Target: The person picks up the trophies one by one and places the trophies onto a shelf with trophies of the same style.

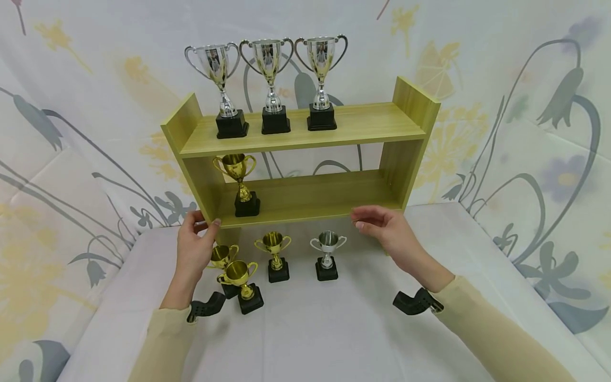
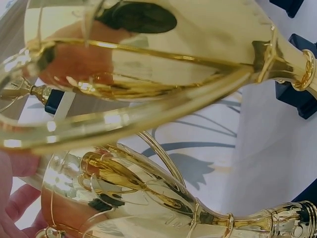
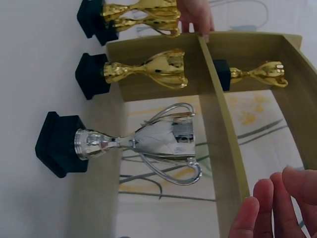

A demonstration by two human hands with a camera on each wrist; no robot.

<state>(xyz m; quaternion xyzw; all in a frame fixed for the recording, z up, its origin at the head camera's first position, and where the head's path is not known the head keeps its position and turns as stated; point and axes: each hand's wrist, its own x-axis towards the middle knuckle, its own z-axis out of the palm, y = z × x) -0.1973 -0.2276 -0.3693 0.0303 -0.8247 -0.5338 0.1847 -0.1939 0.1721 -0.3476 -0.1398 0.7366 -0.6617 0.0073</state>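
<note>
A two-tier wooden shelf point(image 1: 305, 215) stands on the table. My left hand point(image 1: 191, 249) grips its left side at the middle board, thumb on the front edge and fingers round the outer panel. My right hand point(image 1: 389, 233) is beside the right part of that board, fingers loosely bent, holding nothing. One gold trophy point(image 1: 245, 204) stands on the middle board at the left. In front of the shelf are a silver trophy point(image 1: 327, 260), a gold trophy point(image 1: 277, 260) and two more gold trophies point(image 1: 248, 297) close by my left wrist. These two fill much of the left wrist view.
Three larger silver trophies point(image 1: 273, 101) stand in a row on the top board, left of its right end panel point(image 1: 412, 106). A white cloth covers the table point(image 1: 334, 334). Behind hangs a flower-patterned cloth point(image 1: 477, 69).
</note>
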